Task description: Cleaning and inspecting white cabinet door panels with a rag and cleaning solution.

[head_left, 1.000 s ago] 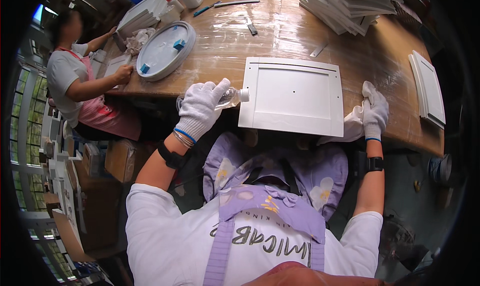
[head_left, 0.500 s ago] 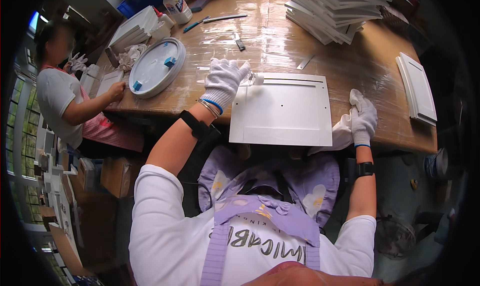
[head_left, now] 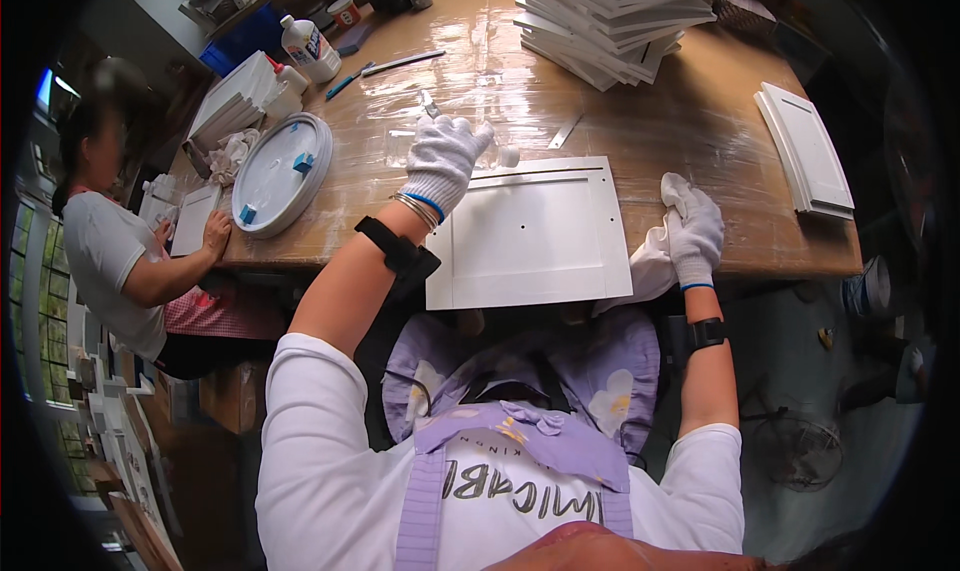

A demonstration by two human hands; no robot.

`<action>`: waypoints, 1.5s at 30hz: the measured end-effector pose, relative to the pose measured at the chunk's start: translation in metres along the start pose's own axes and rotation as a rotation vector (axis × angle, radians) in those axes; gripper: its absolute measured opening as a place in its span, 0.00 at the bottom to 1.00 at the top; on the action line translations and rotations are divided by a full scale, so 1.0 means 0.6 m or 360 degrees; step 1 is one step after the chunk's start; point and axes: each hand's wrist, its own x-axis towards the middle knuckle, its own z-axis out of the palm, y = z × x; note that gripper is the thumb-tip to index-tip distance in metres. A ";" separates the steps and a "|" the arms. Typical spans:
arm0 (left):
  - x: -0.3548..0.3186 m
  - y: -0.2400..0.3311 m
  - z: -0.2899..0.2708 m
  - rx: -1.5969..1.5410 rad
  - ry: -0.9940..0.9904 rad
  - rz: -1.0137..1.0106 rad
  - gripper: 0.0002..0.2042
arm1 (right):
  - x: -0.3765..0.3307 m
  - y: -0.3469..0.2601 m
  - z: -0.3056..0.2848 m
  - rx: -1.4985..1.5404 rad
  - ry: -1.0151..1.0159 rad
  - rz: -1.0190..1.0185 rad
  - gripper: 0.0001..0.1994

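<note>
My left hand (head_left: 446, 158), in a white knit glove, is closed around a small clear bottle with a white cap (head_left: 509, 157). Most of the bottle is hidden by the fingers; its cap points right, over the far edge of a white framed panel (head_left: 530, 237). This panel lies flat at the table's near edge, with small dark holes and a slot along its far side. To its right, my gloved right hand (head_left: 694, 233) grips a bunched white cloth (head_left: 652, 263), which hangs down beside the panel's corner.
Stacked white panels (head_left: 625, 26) rise at the far side, with more panels (head_left: 805, 151) at right. Beyond my left hand lies a knife (head_left: 428, 103); a metal strip (head_left: 566, 131) lies farther right. A round white lid (head_left: 283, 176) carries blue blocks. A co-worker (head_left: 130, 241) stands at left.
The whole view has shifted, so the table's things appear farther left. My left hand has carried the bottle rightward along the panel's far edge. The co-worker's raised hand has come down. My right hand keeps the cloth.
</note>
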 end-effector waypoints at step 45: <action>-0.243 -0.055 0.219 -0.2147 0.0582 -0.0845 0.12 | -0.099 0.097 -0.095 0.1709 -0.0301 0.0249 0.16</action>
